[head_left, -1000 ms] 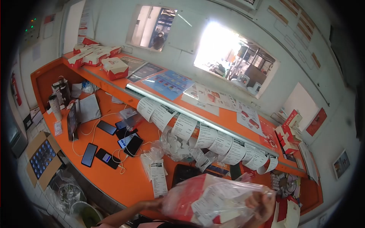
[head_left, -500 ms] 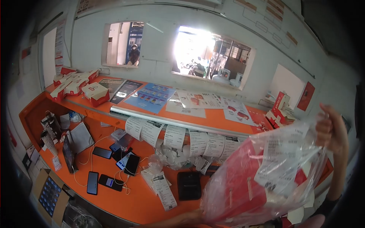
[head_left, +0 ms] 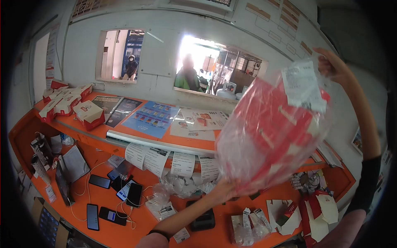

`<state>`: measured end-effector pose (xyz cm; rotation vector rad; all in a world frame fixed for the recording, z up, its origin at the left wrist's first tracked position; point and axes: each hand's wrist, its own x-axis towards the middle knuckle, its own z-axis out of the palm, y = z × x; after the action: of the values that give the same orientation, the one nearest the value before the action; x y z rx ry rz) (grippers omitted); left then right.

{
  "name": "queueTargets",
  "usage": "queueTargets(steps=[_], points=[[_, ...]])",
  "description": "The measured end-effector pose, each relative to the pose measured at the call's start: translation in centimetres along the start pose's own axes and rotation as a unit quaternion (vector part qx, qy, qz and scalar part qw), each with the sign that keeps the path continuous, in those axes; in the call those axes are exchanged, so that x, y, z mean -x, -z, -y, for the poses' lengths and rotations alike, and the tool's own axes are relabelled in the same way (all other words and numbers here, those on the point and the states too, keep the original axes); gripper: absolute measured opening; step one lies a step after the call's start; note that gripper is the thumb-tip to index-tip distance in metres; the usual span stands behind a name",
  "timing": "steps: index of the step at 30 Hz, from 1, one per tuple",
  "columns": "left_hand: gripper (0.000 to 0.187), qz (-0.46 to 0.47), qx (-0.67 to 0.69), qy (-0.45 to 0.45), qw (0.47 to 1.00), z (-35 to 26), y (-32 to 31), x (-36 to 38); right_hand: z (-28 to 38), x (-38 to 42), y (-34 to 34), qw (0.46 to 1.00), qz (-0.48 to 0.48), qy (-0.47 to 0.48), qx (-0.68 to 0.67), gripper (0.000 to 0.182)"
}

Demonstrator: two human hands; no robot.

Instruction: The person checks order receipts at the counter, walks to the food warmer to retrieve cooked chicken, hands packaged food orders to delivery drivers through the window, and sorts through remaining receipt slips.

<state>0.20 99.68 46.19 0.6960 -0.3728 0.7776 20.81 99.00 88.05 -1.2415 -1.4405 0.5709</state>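
Note:
A clear plastic bag [head_left: 235, 144] with red-and-white boxes [head_left: 285, 120] inside hangs tilted in front of me, above the orange counter. A printed receipt [head_left: 304, 87] lies against its upper part. High on the right, my right hand [head_left: 331, 66] is closed on the bag's top. My left hand [head_left: 225, 190] grips the bag's lower left end, its fingertips partly hidden by the plastic. Beneath my left forearm sits a black receipt printer [head_left: 202, 217], partly covered.
Several phones [head_left: 93, 217] with cables lie on the orange desk [head_left: 144, 231]. Receipts [head_left: 182, 163] hang from the shelf edge. Boxes [head_left: 89, 115] and menus [head_left: 153, 118] rest on the shelf. Small bags [head_left: 250, 227] and open cartons [head_left: 283, 215] are at right. A person in green [head_left: 188, 78] stands outside the window.
Both hands have raised the bag up and to the left, uncovering the small bags and cartons on the desk. The view has shifted, and a person in green has appeared at the window.

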Motion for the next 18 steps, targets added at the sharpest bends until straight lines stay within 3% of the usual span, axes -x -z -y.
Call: queueTargets(steps=[1,3,6,9,10,11,12,13,14,15,16,17,18], points=[[0.052,-0.011,-0.013,-0.024,1.000,-1.5,0.2,-1.4,-0.4,-2.3,-0.5,0.998,-0.045,0.043,-0.019,0.044],[0.047,-0.098,-0.031,-0.079,0.992,-4.1,1.3,-5.0,-1.2,-7.0,-1.5,0.993,-0.037,0.109,-0.032,0.041],[0.040,-0.130,-0.033,-0.148,0.980,-8.9,2.0,-9.4,-2.5,-13.2,-4.2,0.978,-0.086,0.154,-0.112,0.040],[0.040,-0.176,-0.147,-0.218,0.949,-13.3,7.3,-12.0,-6.2,-18.5,-7.2,0.962,-0.126,0.229,-0.081,0.042],[0.042,-0.233,-0.431,-0.197,0.849,-16.1,11.3,-12.6,-8.0,-21.1,-10.2,0.959,-0.140,0.226,-0.097,0.044],[0.046,-0.271,-0.671,-0.140,0.676,-17.4,13.7,-13.1,-10.3,-22.7,-11.5,0.956,-0.169,0.215,-0.107,0.045],[0.046,-0.277,-0.671,-0.144,0.672,-19.0,15.3,-13.1,-12.5,-24.7,-12.8,0.956,-0.162,0.216,-0.110,0.045],[0.043,-0.215,-0.849,0.019,0.483,-20.7,16.7,-12.5,-14.9,-26.5,-14.1,0.966,-0.178,0.179,-0.063,0.047],[0.042,-0.130,-0.942,0.183,0.251,-22.4,17.8,-11.7,-16.5,-27.9,-15.0,0.971,-0.193,0.140,-0.014,0.050],[0.040,-0.102,-0.950,0.176,0.238,-23.3,16.6,-10.3,-17.0,-28.3,-15.9,0.972,-0.192,0.132,-0.014,0.050],[0.040,-0.075,-0.956,0.168,0.229,-24.2,15.0,-8.9,-16.4,-28.2,-17.2,0.980,-0.097,0.164,-0.054,0.048],[0.039,-0.140,-0.944,0.149,0.260,-24.8,15.3,-8.0,-16.4,-28.0,-18.1,0.978,-0.003,0.186,-0.093,0.045],[0.039,-0.202,-0.927,0.128,0.289,-25.5,16.0,-7.6,-16.2,-28.2,-18.2,0.981,-0.004,0.171,-0.087,0.045]])
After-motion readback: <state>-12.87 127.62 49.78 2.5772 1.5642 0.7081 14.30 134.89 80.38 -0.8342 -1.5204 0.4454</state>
